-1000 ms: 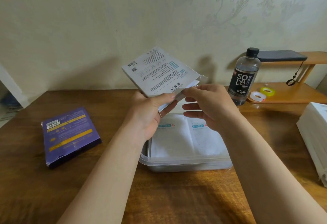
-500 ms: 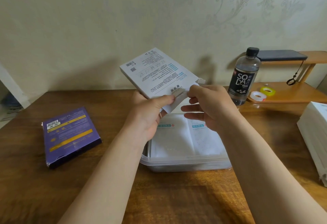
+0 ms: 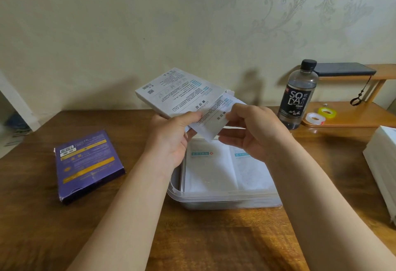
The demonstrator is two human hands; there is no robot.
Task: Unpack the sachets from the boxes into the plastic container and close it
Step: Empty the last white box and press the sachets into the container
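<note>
My left hand (image 3: 169,137) grips a flat white box (image 3: 171,93) by its near edge and holds it tilted above the table. My right hand (image 3: 250,129) pinches a white sachet (image 3: 212,118) that sticks partway out of the box's open right end. Below both hands sits the clear plastic container (image 3: 225,201), lidless, with two white sachets (image 3: 227,170) lying flat side by side inside. A purple box (image 3: 87,163) lies flat on the table to the left.
A soda bottle (image 3: 299,97) stands at the back right beside a low wooden shelf (image 3: 353,116) with two tape rolls (image 3: 320,115). A dark phone (image 3: 342,70) lies on the shelf's upper tier. A white stack (image 3: 383,163) sits at the right edge. The wall is close behind.
My right hand has drawn the sachet further out of the box's open end, toward me. The box has dipped slightly in my left hand.
</note>
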